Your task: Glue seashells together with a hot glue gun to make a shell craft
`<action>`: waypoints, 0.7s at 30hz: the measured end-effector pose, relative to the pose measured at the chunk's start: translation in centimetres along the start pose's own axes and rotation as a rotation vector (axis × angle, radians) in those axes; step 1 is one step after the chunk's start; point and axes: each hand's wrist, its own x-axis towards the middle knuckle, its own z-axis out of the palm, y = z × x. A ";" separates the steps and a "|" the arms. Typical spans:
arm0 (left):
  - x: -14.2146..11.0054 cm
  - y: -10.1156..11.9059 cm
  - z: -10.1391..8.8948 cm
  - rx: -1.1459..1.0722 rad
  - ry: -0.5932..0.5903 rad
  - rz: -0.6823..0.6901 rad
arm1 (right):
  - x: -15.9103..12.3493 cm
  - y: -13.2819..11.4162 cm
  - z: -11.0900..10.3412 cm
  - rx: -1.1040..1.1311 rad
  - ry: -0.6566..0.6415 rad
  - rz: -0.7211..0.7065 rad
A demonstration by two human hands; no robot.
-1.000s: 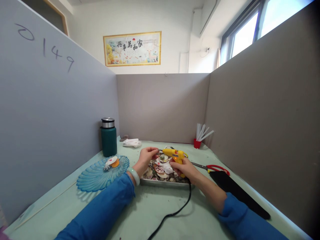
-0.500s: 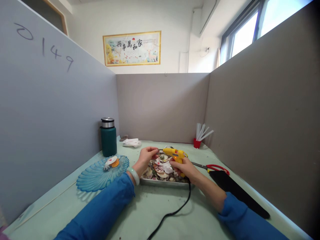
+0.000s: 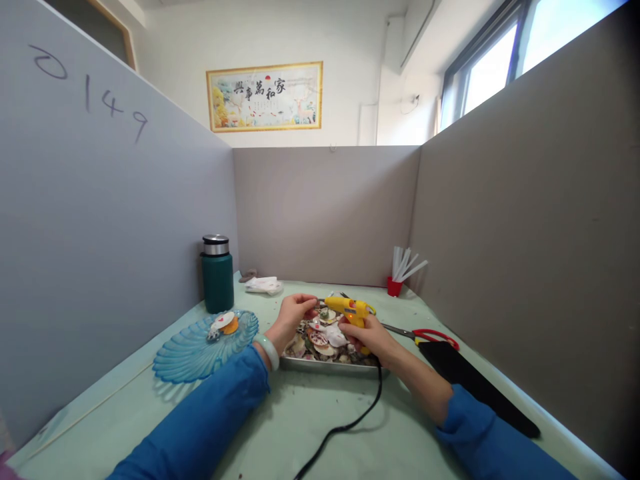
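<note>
My right hand (image 3: 367, 337) is wrapped round the handle of a yellow hot glue gun (image 3: 347, 307), its nozzle pointing left and a black cord trailing down. At the nozzle's tip, my left hand (image 3: 295, 315) pinches something small that its fingers hide. Both hands are above a metal tray (image 3: 325, 365) filled with shells (image 3: 320, 339) of several colours. Left of my left hand, a blue scalloped glass plate (image 3: 185, 357) bears a white shell piece (image 3: 223, 321) and an orange one (image 3: 231, 327).
A green bottle (image 3: 217, 283) stands behind the plate. At the back lies a white plastic packet (image 3: 264, 285). White glue sticks (image 3: 400, 263) stand in a red cup (image 3: 394, 287) at the back right. Red-handled scissors (image 3: 435, 337) and a black flat object (image 3: 475, 383) lie right of the tray.
The glue gun has shifted very slightly left, its nozzle still close to my left fingertips. Otherwise both hands and the things around them look the same.
</note>
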 end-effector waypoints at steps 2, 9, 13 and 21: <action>0.1 -0.1 0.0 -0.002 -0.001 0.003 | 0.1 0.0 0.0 -0.001 0.001 -0.008; 0.3 -0.3 -0.1 -0.018 0.017 -0.006 | 0.3 0.2 0.0 0.014 0.044 0.001; 0.4 -0.3 -0.1 -0.027 0.017 -0.017 | 0.3 0.4 0.0 0.021 0.057 0.004; 0.3 -0.1 -0.1 -0.034 0.026 -0.026 | 0.3 0.5 -0.1 0.018 0.052 -0.002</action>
